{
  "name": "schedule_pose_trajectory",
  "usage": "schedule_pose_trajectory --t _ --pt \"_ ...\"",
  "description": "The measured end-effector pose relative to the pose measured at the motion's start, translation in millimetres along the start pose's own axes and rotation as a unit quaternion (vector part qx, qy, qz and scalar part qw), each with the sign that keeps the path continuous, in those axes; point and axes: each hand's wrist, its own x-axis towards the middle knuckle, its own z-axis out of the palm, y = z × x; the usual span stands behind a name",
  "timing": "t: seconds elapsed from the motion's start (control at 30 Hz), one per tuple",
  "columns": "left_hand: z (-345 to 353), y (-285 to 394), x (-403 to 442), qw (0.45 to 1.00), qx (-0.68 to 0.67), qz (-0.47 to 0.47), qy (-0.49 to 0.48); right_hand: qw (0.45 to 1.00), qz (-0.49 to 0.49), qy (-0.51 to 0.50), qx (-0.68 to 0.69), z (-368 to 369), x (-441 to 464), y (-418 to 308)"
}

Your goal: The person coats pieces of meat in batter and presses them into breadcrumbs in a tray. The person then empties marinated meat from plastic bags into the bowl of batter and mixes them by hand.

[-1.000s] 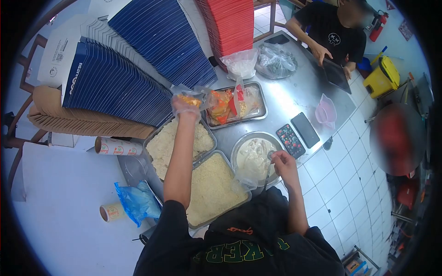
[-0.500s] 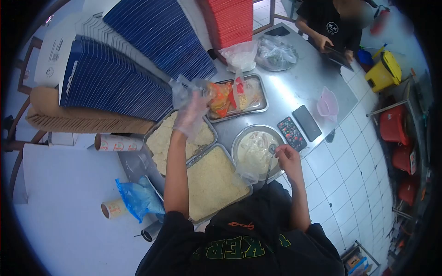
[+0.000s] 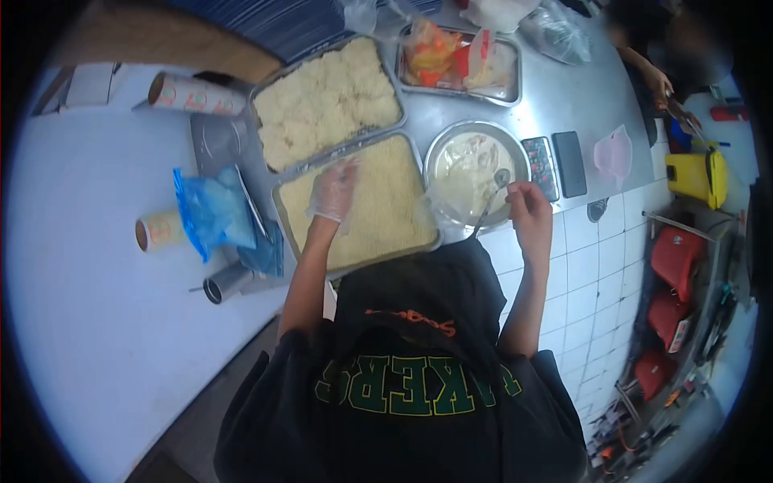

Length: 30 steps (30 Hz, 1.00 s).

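My left hand (image 3: pixel 333 191), in a clear plastic glove, is over the left part of a metal tray (image 3: pixel 431 244) of fine pale crumbs (image 3: pixel 378 205). Its fingers look loosely bent and apart, with nothing visible in them. At the right rim of a round metal bowl (image 3: pixel 433 153), my bare right hand (image 3: pixel 530 211) has its fingers pinched together; what they hold, if anything, is hidden. Pale batter with lighter pieces (image 3: pixel 467 169) fills the bowl. Beside the right fingertips lies a metal spoon (image 3: pixel 502 177), its dark handle running down over the near rim.
Behind the crumbs, another tray (image 3: pixel 326 97) holds lumpy coated pieces. A smaller tray (image 3: pixel 515 98) carries filled plastic bags. Right of the bowl lie a patterned phone (image 3: pixel 541 167), a black phone (image 3: pixel 570 165) and a pink container (image 3: pixel 613 153). A blue bag (image 3: pixel 213 211) sits at left; another person's hand (image 3: pixel 659 84) shows upper right.
My gloved left hand has come down from above the far tray to the crumb tray. My right hand stays at the bowl's rim. The view has tilted nearer to me.
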Motion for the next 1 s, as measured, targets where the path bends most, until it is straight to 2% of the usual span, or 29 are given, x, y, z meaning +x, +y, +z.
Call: schedule_pose_trajectory --t 0.07,0.1,0.2,0.27,0.4,0.47,0.5,0.57,0.6,0.67,0.8,0.87,0.93,1.0 --pt "-6 -19 -43 0.975 0.183 -0.122 0.017 0.999 -0.001 0.012 -0.046 -3 -6 4" --pt "-5 -37 -60 0.975 0.178 -0.129 0.023 0.999 -0.002 0.002 -0.046 -5 -8 11" --pt "1 -69 -97 0.986 0.029 -0.111 0.117 0.996 0.002 -0.027 -0.091 3 -16 7" --pt "-8 -48 -103 0.966 0.237 0.058 0.082 0.993 -0.013 -0.039 -0.110 13 -23 0" --pt "1 -68 -110 0.977 0.205 0.034 0.041 0.985 -0.068 -0.014 -0.157 39 -49 -17" --pt "-24 -59 -108 0.988 0.115 -0.097 -0.013 0.986 -0.056 -0.004 -0.158 56 -70 -18" --pt "-31 -71 -109 0.989 0.108 -0.097 -0.014 0.987 -0.044 0.001 -0.153 64 -80 -16" --pt "-45 -100 -113 0.989 0.128 -0.033 0.069 0.977 -0.049 -0.005 -0.208 80 -101 -1" --pt "-51 -103 -117 0.990 0.123 -0.031 0.065 0.970 -0.050 -0.002 -0.239 89 -113 4" --pt "-60 -105 -124 0.987 0.032 0.030 0.152 0.962 -0.067 -0.033 -0.263 101 -133 16" --pt "-50 -114 -134 0.994 -0.011 0.060 0.089 0.949 -0.087 -0.052 -0.300 121 -161 14" --pt "-46 -104 -136 0.992 0.116 -0.040 -0.020 0.944 -0.114 -0.046 -0.307 127 -165 8" --pt "-40 -98 -138 0.995 0.100 -0.030 0.003 0.952 -0.105 -0.033 -0.287 130 -162 0" --pt "-32 -88 -138 0.996 0.079 -0.022 0.027 0.939 -0.158 -0.032 -0.303 128 -146 8"
